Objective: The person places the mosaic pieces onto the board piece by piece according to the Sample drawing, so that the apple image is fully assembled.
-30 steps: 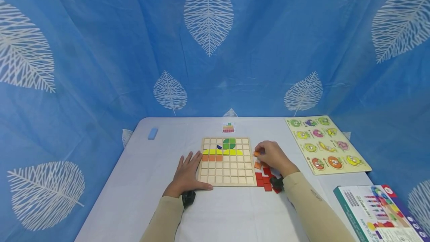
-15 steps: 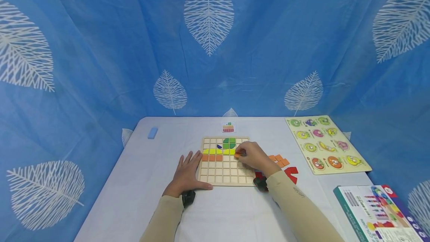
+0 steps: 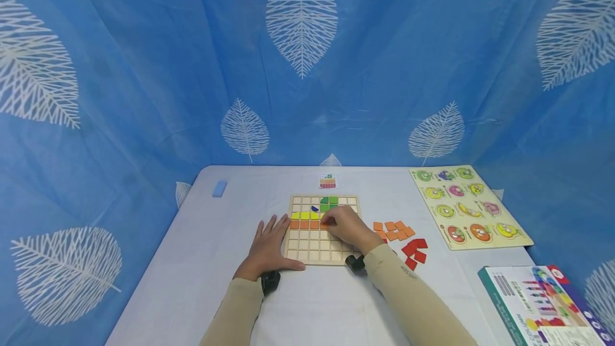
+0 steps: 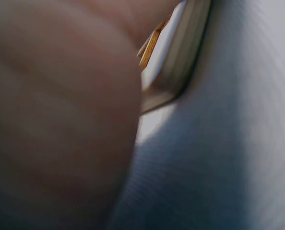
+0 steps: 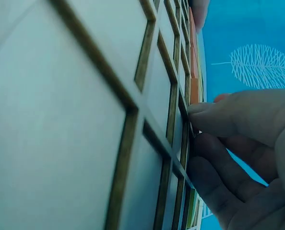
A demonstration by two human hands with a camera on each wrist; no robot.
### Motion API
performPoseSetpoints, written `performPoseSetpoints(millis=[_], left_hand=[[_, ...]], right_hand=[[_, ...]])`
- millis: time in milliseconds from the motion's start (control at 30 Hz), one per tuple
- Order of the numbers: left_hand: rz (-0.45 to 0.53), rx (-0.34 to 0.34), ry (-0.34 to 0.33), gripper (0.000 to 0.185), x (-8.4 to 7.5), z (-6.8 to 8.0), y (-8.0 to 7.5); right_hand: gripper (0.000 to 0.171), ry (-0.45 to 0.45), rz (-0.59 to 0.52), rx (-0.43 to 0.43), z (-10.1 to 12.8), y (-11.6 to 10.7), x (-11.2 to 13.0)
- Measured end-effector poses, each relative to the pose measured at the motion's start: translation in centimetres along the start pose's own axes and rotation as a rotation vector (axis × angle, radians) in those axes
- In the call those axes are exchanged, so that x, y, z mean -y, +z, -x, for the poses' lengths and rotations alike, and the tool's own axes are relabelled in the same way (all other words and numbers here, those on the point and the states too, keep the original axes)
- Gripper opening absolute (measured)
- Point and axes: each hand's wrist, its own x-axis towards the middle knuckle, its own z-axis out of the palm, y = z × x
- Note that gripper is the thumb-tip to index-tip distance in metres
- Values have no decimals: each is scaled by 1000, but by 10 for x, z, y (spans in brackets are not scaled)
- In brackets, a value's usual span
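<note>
The right hand pinches an orange tile over the board, beside the orange row. The left hand lies flat, touching the board's left edge.

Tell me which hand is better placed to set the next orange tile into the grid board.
Probably the right hand: its fingers are already at the orange row on the board, with the loose orange tiles beside it. The left hand lies flat at the board's left edge.
</note>
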Motion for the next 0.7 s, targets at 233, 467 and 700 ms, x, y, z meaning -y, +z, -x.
performPoseSetpoints(millis=[233, 467, 700], left_hand=[[-5, 1, 7, 139, -1, 1, -1], [-2, 10, 1, 140, -2, 1, -3], [0, 3, 0, 140, -2, 2, -1]], right_hand=[[22, 69, -13, -13, 0, -1, 5], [23, 81, -39, -24, 1, 0, 2], [20, 76, -74, -53, 10, -10, -5]])
